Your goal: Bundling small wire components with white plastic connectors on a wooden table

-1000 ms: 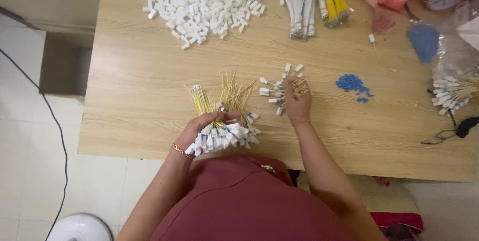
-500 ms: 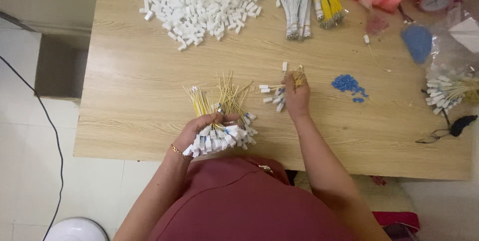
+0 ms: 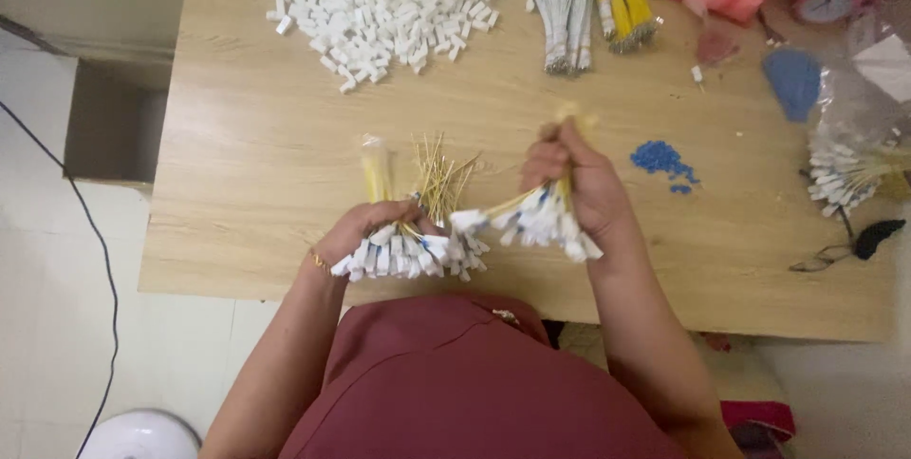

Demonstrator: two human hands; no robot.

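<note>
Wire bundle (image 3: 546, 214) clenched in right hand (image 3: 574, 179); left hand (image 3: 365, 231) grips another.

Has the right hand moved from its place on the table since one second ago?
Yes. The right hand has lifted its bundle of white-tipped wires off the table toward the left hand.

Seen from above, both forearms reach up from the lower edge of the frame toward its centre. The left hand (image 3: 365, 231), left of centre, is curled into a closed grip, knuckles up, a thin bracelet at the wrist, with the forearm slanting in from the lower left. The right hand (image 3: 574, 184), right of centre and slightly higher in the frame, is clenched in a fist-like grip, its forearm rising steeply from the lower right.
</note>
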